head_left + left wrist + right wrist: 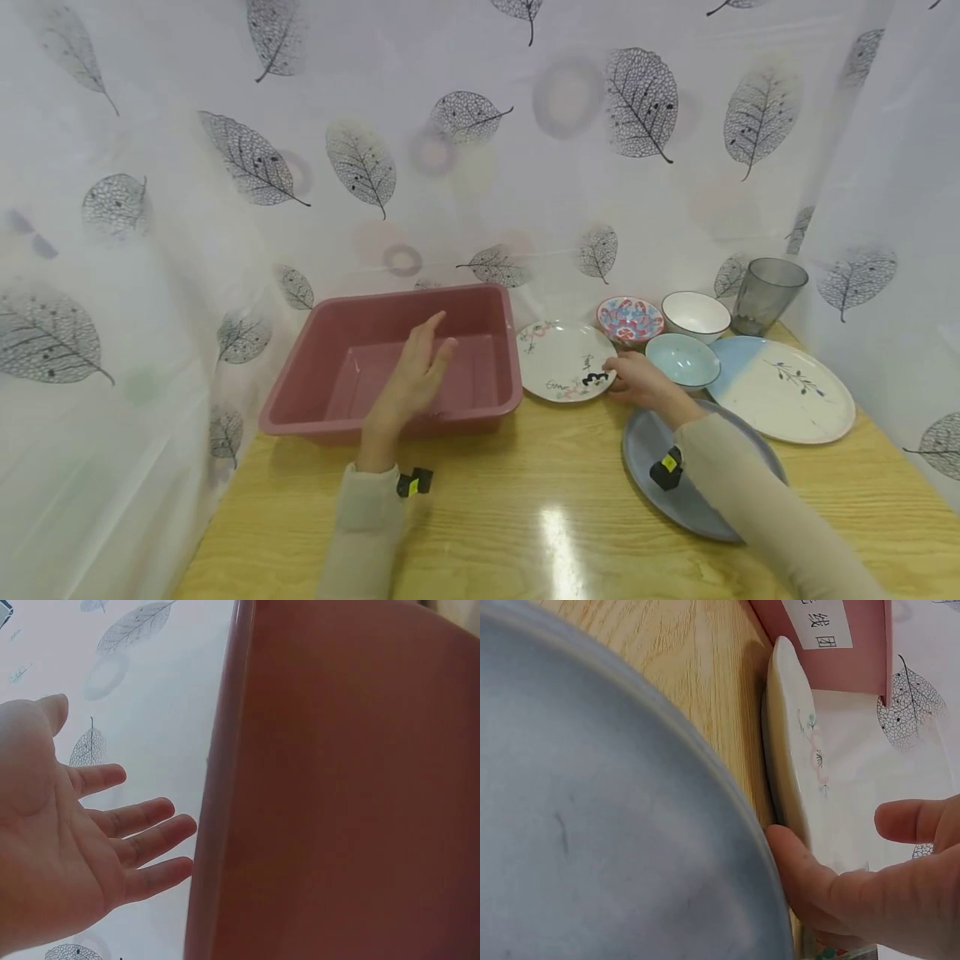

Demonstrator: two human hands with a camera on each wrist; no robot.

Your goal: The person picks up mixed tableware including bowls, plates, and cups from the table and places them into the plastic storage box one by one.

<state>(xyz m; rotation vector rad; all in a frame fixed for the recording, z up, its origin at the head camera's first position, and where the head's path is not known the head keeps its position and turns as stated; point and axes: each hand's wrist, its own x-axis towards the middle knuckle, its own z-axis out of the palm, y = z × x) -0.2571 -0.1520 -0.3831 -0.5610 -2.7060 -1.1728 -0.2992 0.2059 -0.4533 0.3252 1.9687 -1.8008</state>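
Floral plate (557,354) lies flat on the table (480,508), face up, just right of the basin (367,321); it looks round, so no long axis stands out, and its dark marks sit toward the right hand (639,383). That hand reaches forward and inward, fingers at the plate's right rim, thumb parted above. The left hand (411,379) hangs over the basin, fingers spread, pointing forward.

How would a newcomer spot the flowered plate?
Find the pink basin. Immediately right of it is a round white plate, the right hand at its edge. Pink flowers distinguish it from the gray plate and blue-and-white plate.
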